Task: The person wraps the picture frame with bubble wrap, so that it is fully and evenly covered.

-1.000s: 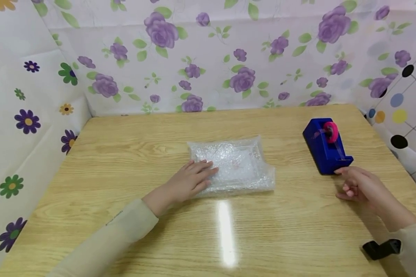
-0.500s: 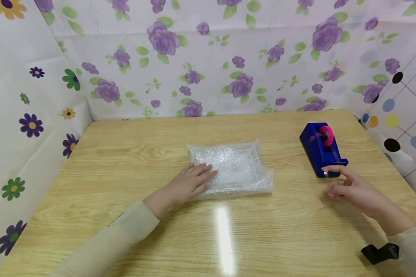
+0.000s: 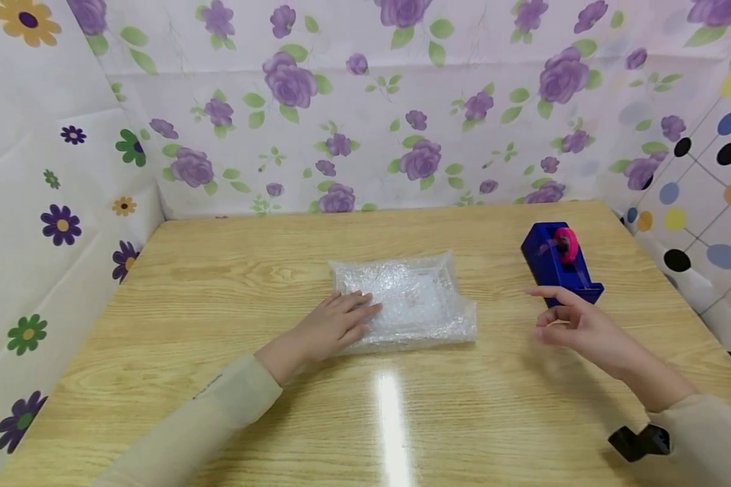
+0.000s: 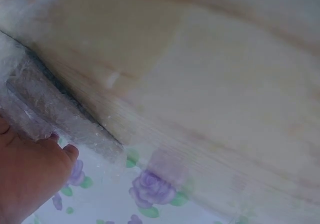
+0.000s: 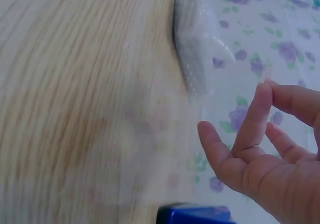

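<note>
A flat package in bubble wrap (image 3: 414, 297) lies on the middle of the table. My left hand (image 3: 329, 328) rests on its left part with fingers spread; the left wrist view shows the hand (image 4: 37, 171) against the wrap (image 4: 55, 104). My right hand (image 3: 585, 338) is in the air just in front of a blue tape dispenser (image 3: 551, 260), which holds a pink-cored roll (image 3: 565, 245). Two fingertips of that hand (image 5: 270, 169) meet in the right wrist view. The clear tape at them is too faint to make out now.
The wood-grain table (image 3: 231, 264) meets a flowered sheet (image 3: 353, 135) at the back. Patterned sheets also line both sides. A black piece (image 3: 639, 443) sits at the right wrist. The dispenser's corner (image 5: 195, 214) shows at the bottom of the right wrist view.
The right hand has moved left, away from the dispenser's front edge, with a shiny bit of tape glinting under its fingertip midway. The left hand stays on the package.
</note>
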{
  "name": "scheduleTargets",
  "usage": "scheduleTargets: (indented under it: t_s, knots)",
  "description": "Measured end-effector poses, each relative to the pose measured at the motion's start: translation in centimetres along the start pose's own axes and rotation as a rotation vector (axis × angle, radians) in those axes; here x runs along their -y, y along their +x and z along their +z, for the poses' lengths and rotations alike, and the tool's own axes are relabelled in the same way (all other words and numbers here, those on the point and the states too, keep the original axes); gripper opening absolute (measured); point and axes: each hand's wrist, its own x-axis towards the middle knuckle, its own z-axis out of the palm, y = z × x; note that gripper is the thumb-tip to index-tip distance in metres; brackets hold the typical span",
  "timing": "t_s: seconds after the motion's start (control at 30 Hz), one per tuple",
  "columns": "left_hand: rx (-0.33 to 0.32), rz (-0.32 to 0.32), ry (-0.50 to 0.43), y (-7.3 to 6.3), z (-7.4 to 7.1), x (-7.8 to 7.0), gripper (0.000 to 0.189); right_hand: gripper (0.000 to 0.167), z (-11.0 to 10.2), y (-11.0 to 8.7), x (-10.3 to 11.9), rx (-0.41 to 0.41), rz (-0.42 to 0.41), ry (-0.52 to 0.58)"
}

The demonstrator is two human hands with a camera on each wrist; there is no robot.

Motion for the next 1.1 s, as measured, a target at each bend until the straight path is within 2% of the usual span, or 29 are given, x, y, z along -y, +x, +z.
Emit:
scheduleTargets:
  t_s: [0.1,0.33,0.57,0.9,1.1]
  knots:
    - [0.003,-0.003,0.009,0.0,0.1,0.1,0.049,0.057,1.0,0.8,0.7,-0.014,-0.008,-0.018]
    - [0.002,-0.007,0.011,-0.1,0.1,0.0,0.048,0.059,3.3,2.8,2.0,-0.030,-0.009,0.019]
    - [0.011,-0.011,0.013,-0.1,0.1,0.0,0.049,0.062,5.4,4.9,2.8,0.008,-0.050,0.048]
    - [0.015,-0.012,0.019,-0.2,0.0,0.0,0.048,0.063,8.1,7.8,4.0,0.037,-0.049,0.080]
    - [-0.003,-0.002,0.015,-0.2,-0.3,-0.3,0.048,0.061,9.5,9.0,4.9,0.029,-0.034,0.055]
